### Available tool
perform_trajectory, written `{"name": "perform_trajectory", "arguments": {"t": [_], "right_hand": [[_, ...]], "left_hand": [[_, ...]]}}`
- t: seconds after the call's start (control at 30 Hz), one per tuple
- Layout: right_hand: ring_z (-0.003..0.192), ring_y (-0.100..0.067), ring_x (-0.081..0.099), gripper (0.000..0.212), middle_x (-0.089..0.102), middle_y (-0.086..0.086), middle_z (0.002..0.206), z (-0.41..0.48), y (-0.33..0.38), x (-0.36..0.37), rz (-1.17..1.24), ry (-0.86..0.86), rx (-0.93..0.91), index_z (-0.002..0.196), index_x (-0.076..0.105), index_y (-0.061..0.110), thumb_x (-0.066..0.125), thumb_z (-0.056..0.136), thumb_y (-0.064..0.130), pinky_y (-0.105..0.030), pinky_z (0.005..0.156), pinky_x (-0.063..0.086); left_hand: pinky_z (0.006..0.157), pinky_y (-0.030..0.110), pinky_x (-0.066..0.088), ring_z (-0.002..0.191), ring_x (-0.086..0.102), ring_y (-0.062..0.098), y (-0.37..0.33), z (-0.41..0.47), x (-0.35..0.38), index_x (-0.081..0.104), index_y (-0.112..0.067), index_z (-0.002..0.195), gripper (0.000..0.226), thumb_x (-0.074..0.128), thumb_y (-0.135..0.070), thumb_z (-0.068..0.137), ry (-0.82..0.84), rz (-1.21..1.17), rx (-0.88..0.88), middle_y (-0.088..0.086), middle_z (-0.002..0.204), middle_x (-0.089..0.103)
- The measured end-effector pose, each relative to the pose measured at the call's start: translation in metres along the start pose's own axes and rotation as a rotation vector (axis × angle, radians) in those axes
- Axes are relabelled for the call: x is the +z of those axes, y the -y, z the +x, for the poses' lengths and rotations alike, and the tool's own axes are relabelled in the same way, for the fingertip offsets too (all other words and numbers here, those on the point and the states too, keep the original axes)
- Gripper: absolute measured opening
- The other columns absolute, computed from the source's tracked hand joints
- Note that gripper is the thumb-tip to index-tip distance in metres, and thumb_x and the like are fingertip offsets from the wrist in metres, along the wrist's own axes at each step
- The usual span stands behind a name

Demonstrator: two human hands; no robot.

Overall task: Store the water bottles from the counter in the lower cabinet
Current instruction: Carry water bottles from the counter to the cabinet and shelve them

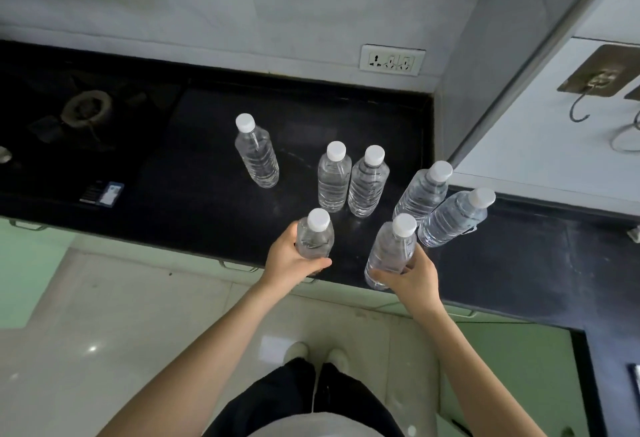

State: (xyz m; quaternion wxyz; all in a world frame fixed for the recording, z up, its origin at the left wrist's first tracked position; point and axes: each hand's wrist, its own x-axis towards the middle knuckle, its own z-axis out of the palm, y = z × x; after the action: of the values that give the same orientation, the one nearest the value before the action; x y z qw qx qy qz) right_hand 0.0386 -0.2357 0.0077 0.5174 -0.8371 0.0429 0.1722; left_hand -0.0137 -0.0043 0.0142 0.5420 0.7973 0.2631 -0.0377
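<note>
Several clear water bottles with white caps stand on the black counter [194, 173]. My left hand [291, 262] grips the nearest left bottle [314, 234] around its lower body near the counter's front edge. My right hand [412, 275] grips the nearest right bottle [393, 249] low on its body. Behind them, a pair of bottles [334, 178] [367, 182] stands side by side in the middle. One bottle [257, 152] stands alone at the back left. Two more [423, 192] [453, 218] stand at the right. The green lower cabinet fronts [512, 350] run below the counter, doors closed.
A gas stove burner [86, 109] sits at the counter's left, with a small card [102, 193] near the front edge. A wall socket [391, 60] is behind the bottles. A wall corner [450, 118] juts in at the right, with hooks [585, 90] on the side wall. Metal cabinet handles [239, 267] sit under the counter edge.
</note>
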Motion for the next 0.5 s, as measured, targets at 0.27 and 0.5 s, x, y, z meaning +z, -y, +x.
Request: {"name": "perform_trajectory", "arguments": {"t": [0.27,0.5], "right_hand": [[0.090,-0.023,0.072,0.040,0.075,-0.006,0.096,-0.066,0.028,0.028,0.295,0.321,-0.021,0.104,0.066,0.015,0.086,0.071,0.006,-0.031,0.078,0.058],[0.092,-0.031,0.072,0.036,0.074,-0.009,0.098,-0.117,0.028,0.086,0.271,0.602,0.012,0.110,0.065,0.016,0.079,0.076,0.013,-0.047,0.085,0.058]], "left_hand": [[0.064,0.013,0.052,0.082,0.071,0.005,-0.002,-0.097,-0.046,0.068,-0.020,0.102,0.030,0.083,-0.016,0.075,-0.138,-0.282,-0.163,-0.003,0.090,0.075],[0.070,0.027,0.060,0.082,0.072,0.008,0.053,-0.182,-0.077,0.070,-0.023,0.103,0.029,0.078,-0.036,0.079,-0.338,-0.382,-0.373,-0.006,0.092,0.075]]}}
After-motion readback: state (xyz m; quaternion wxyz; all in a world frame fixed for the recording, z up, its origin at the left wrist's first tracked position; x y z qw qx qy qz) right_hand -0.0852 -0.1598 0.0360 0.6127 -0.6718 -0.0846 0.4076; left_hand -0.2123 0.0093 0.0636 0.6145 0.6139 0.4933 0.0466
